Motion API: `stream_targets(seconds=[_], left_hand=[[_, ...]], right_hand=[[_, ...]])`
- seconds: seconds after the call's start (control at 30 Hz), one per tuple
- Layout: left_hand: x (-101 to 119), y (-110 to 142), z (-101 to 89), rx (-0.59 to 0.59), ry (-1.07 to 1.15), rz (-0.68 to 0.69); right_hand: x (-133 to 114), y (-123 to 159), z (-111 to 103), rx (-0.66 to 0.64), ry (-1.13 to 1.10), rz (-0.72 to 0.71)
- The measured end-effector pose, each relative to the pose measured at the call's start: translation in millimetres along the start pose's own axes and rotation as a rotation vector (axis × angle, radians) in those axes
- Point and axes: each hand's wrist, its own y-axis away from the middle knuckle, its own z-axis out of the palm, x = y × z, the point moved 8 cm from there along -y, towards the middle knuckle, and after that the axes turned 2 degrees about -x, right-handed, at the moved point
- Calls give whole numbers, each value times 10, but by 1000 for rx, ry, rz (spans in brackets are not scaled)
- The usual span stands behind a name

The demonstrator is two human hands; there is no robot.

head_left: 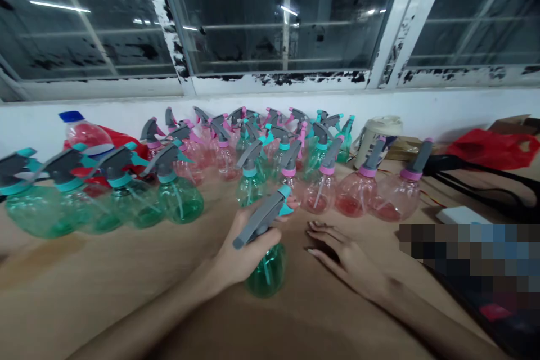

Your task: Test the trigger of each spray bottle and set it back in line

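the left forearm (169, 304) and the right forearm (430, 315) come in from the bottom corners, over a wooden table (169, 270). the left hand (242, 244) is closed around the upper part of a green spray bottle (266, 277), its grey head tilted with the turquoise nozzle end up and to the right. the bottle is in front of the other bottles, near the middle of the table; whether its base touches the wood i cannot tell. the right hand (346, 250) is open and empty, palm down and fingers a little spread, just right of that bottle and apart from it.

beyond the hands, four green bottles (181, 202) make a row on the left, and another green bottle (250, 187) is just behind the left hand. four pink bottles (356, 197) continue to the right. behind these, pink and green ones (225, 160) crowd towards the white wall (430, 109), too packed to count.

at the left is a larger bottle with a blue cap (84, 132), beside a red plastic bag (130, 149). a pale cup (379, 132), another red bag (491, 149), a black strap (481, 171) and a small white box (462, 215) are on the right. dark window panes (261, 17) in chipped frames fill the top.
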Motion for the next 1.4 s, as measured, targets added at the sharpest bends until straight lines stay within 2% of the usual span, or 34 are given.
stream_targets(seconds=[0.43, 0.63, 0.9, 1.17, 1.4], left_hand=[[-23, 18, 2, -80, -10, -52], [-21, 8, 7, -50, 4, -104], [-29, 12, 9, -28, 37, -66], [5, 27, 9, -32, 71, -21], [-12, 35, 20, -30, 112, -34]], right_hand=[[33, 47, 9, -60, 20, 32], [-3, 69, 7, -124, 55, 44], [-6, 90, 20, -188, 104, 51], [3, 80, 11, -179, 80, 52], [15, 84, 5, -155, 67, 47]])
